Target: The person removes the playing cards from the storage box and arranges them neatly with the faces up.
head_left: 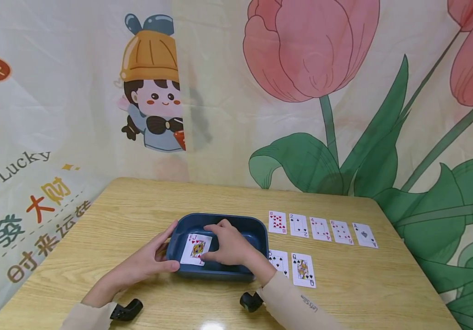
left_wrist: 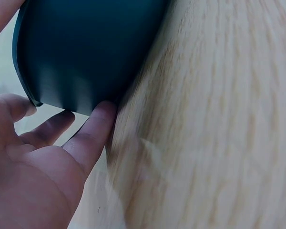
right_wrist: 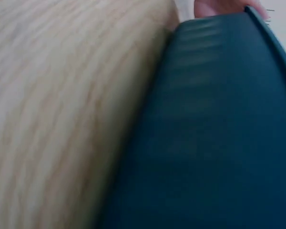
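A dark blue rectangular tray [head_left: 236, 276] stands on the wooden table, with a face-up red jack playing card [head_left: 196, 250] in its left part. My left hand [head_left: 147, 261] holds the tray's left end, thumb at the front corner and fingers along the far side. In the left wrist view, its fingers [left_wrist: 93, 131] touch the outer wall. My right hand [head_left: 230, 245] reaches into the tray from the right, thumb and index finger spread apart. Its thumb is at the jack's right edge; whether it presses the card I cannot tell. The right wrist view shows mostly the tray's outer wall [right_wrist: 209, 119].
Right of the tray, several face-up cards form a back row, from a red ten [head_left: 277, 222] to an ace of spades [head_left: 365, 235]. In front lie a queen of spades [head_left: 303, 270] and a black card [head_left: 279, 262] partly hidden by my right arm. A printed cloth [head_left: 219, 137] hangs behind.
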The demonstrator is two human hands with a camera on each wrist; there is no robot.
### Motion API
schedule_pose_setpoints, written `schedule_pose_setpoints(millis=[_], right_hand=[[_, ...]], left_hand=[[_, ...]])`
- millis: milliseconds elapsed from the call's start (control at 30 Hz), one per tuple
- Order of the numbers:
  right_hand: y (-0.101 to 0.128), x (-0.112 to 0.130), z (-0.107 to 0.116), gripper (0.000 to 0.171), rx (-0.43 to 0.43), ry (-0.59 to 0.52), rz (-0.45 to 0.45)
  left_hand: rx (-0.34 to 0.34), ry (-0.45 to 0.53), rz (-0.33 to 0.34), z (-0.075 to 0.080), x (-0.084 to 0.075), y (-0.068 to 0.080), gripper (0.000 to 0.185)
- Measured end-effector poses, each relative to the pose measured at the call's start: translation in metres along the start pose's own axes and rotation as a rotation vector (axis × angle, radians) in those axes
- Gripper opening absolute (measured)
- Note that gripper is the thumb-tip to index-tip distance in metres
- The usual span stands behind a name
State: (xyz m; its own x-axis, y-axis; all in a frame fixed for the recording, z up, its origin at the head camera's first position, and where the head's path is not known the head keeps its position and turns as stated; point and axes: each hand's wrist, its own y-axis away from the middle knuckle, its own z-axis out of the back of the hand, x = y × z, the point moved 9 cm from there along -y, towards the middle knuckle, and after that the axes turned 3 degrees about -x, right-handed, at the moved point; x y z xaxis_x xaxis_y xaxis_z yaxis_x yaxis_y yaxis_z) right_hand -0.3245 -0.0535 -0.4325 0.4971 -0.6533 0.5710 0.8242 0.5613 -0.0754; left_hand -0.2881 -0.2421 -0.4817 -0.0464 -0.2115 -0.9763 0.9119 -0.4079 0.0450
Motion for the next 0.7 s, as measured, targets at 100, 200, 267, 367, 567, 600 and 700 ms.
schedule_pose_setpoints(millis=[100,200,267,367,567,600,700], right_hand=[[-0.004,-0.001,-0.011,0.08,-0.003,0.015,-0.023],[-0.006,-0.002,-0.02,0.083,-0.003,0.033,-0.037],[-0.006,-0.003,-0.023,0.084,-0.001,0.053,-0.041],[-0.006,-0.003,-0.025,0.085,-0.001,0.074,-0.047],[-0.006,-0.006,-0.026,0.088,-0.003,0.085,-0.063],[-0.007,-0.006,-0.026,0.088,-0.002,0.085,-0.066],[-0.007,-0.008,-0.027,0.089,0.001,0.079,-0.074]], left_hand=[[0.002,-0.002,-0.006,0.0,0.0,0.001,0.106],[0.004,-0.003,-0.007,0.0,0.0,0.001,0.105],[0.006,-0.003,-0.006,0.0,0.0,0.0,0.105],[0.006,-0.007,-0.011,0.0,0.0,0.0,0.105],[0.007,-0.007,-0.013,0.0,0.0,-0.001,0.106],[0.009,-0.003,-0.01,0.0,0.001,-0.002,0.106],[0.01,-0.003,-0.009,-0.001,0.001,-0.002,0.107]])
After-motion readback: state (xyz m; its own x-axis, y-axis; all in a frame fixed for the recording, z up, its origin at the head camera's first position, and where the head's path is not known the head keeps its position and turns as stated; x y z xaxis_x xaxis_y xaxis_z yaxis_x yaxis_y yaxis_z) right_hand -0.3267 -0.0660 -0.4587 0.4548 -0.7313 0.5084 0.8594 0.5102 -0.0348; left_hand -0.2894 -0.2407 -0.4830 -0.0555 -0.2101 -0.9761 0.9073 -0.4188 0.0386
